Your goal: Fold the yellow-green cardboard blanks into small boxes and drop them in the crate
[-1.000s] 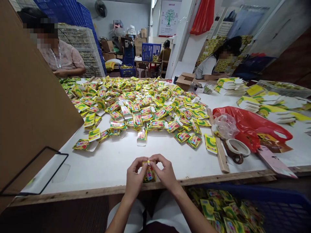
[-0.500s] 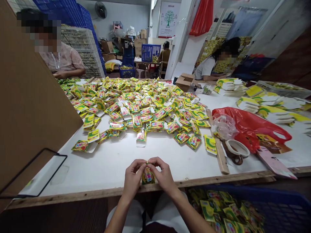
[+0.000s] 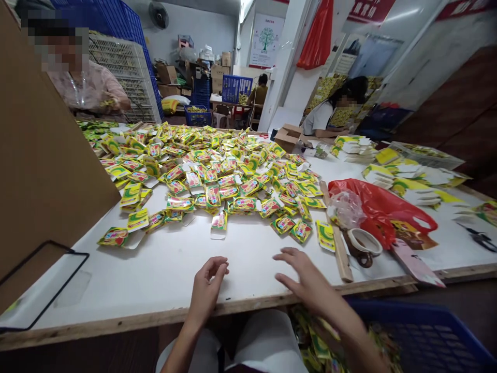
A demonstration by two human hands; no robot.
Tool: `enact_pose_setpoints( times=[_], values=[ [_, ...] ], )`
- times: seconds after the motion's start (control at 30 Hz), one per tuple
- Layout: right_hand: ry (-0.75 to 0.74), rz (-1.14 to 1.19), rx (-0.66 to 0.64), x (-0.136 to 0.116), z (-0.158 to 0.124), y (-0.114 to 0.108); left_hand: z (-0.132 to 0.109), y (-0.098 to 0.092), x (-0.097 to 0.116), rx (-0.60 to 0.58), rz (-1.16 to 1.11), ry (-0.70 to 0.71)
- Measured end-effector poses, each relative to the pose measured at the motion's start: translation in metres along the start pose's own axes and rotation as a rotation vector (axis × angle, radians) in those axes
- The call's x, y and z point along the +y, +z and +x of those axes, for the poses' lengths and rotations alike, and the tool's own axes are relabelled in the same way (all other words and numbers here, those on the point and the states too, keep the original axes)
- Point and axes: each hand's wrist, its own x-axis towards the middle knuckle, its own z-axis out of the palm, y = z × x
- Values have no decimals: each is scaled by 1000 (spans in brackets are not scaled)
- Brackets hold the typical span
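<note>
My left hand [image 3: 207, 287] is just above the table's front edge, with its fingers curled and the thumb close to the fingertips. I see nothing between them. To its right, my right hand [image 3: 306, 280] is spread, thumb and fingers apart, empty and slightly blurred. Beyond both hands lies a wide heap of small yellow-and-green printed cardboard packets [image 3: 212, 196], several with white flaps sticking out. The nearest packet [image 3: 219, 221] lies a little apart from the heap. Below the table at right, more packets [image 3: 316, 342] fill a blue plastic basket [image 3: 423, 331], partly hidden by my right forearm.
A wooden strip [image 3: 341, 256], a brown cup [image 3: 363, 246], a red plastic bag [image 3: 361, 199] and a pink flat item [image 3: 417, 261] lie at right, with scissors [image 3: 481, 238] farther out. Cardboard [image 3: 50, 155] and a black wire frame [image 3: 79, 269] border the left. Co-workers sit beyond.
The packet that both hands pinched is gone from between them. My right hand has moved right and spread its fingers; my left has shifted slightly left. The view has turned right.
</note>
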Motion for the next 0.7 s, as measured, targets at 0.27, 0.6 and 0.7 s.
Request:
enact_pose_setpoints(
  times=[0.27, 0.6, 0.7],
  values=[
    [47, 138, -41, -42, 95, 150, -3, -7, -7, 118, 15, 71],
    [-99, 410, 321, -32, 79, 80, -1, -6, -12, 202, 128, 50],
    [-188, 477, 144, -38, 74, 62, 0, -5, -12, 285, 162, 105]
  ],
)
